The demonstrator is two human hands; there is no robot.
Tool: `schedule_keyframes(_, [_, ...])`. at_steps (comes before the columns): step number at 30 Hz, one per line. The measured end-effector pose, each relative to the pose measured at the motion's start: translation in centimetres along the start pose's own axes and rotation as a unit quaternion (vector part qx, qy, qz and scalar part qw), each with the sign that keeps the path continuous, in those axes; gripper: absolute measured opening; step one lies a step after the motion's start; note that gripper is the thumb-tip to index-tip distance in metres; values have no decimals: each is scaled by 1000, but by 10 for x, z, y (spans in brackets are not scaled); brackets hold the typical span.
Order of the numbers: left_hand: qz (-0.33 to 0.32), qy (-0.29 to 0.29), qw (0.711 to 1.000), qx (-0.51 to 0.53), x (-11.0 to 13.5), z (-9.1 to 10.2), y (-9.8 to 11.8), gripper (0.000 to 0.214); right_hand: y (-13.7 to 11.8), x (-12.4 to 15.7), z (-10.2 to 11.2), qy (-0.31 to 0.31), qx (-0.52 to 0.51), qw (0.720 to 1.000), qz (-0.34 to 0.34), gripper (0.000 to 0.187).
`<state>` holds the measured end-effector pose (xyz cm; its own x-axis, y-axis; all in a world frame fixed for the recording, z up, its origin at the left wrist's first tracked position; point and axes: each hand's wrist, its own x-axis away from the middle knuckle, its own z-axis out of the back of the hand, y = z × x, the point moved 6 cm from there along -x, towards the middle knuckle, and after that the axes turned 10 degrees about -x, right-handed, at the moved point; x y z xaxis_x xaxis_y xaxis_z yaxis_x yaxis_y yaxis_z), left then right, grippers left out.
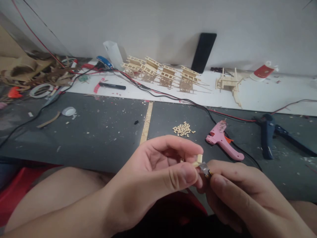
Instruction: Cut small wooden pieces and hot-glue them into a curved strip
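My left hand (163,168) pinches a small pale wooden piece (198,160) between thumb and fingertips, low in the centre of the view. My right hand (237,195) is closed round a small craft knife (205,168), whose metal blade touches the wooden piece. Both hands are held over my lap, just in front of the dark grey mat (99,132). A heap of several tiny wooden blocks (183,129) lies on the mat just beyond my hands.
A pink glue gun (223,140) lies right of the heap, its cable running back. Blue pliers (268,135) lie further right. Several wooden cart models (160,74) and a wooden chair-like model (229,82) stand on white paper by the wall. A black phone (203,51) leans there. Clutter fills the far left.
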<state>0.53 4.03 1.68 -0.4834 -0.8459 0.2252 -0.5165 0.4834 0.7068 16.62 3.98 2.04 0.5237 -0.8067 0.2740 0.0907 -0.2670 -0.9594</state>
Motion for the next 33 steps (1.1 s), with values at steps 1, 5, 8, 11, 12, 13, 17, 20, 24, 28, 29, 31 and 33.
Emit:
schedule_keyframes(1, [2,0,1000,2,0,0,0,16,-1,0,0,-1,3,1000,3,61])
schedule_keyframes(5, [4,1,1000,5,1,-1,-1,19,-4,-2,-2,-15,5,1000,13,60])
schedule_keyframes(8, [4,8,1000,0,1,0,-1,17,-4,-3,-2,-12,19,1000,18,58])
schedule_keyframes(11, [0,12,1000,-11,1,0,-1,14,-4,-3,-1,-7,36,999,26,56])
schedule_keyframes(12, [-2,12,1000,-16,1,0,-1,13,-4,-3,0,-4,45,998,31,54])
schedule_keyframes(13, [-3,14,1000,-21,1,0,0,13,-5,-2,0,0,57,998,40,52])
schedule_keyframes(17, [0,26,999,-20,1,0,0,13,-12,0,2,10,113,990,80,42])
schedule_keyframes(20, [-3,22,1000,-13,1,-1,0,16,-16,4,4,12,128,988,90,38])
schedule_keyframes(24, [-5,10,1000,-1,0,-2,0,14,-16,6,4,17,119,989,85,46])
schedule_keyframes(28, [-4,8,1000,1,0,-2,0,15,-13,6,6,66,95,990,81,57])
schedule_keyframes(29, [-6,8,1000,-1,0,-2,1,14,-14,7,6,70,90,990,86,58])
schedule_keyframes(31, [-8,10,1000,-2,0,-2,1,14,-16,6,5,66,96,989,94,53])
schedule_keyframes(33, [-9,17,1000,0,1,-2,1,14,-19,6,3,48,121,985,109,45])
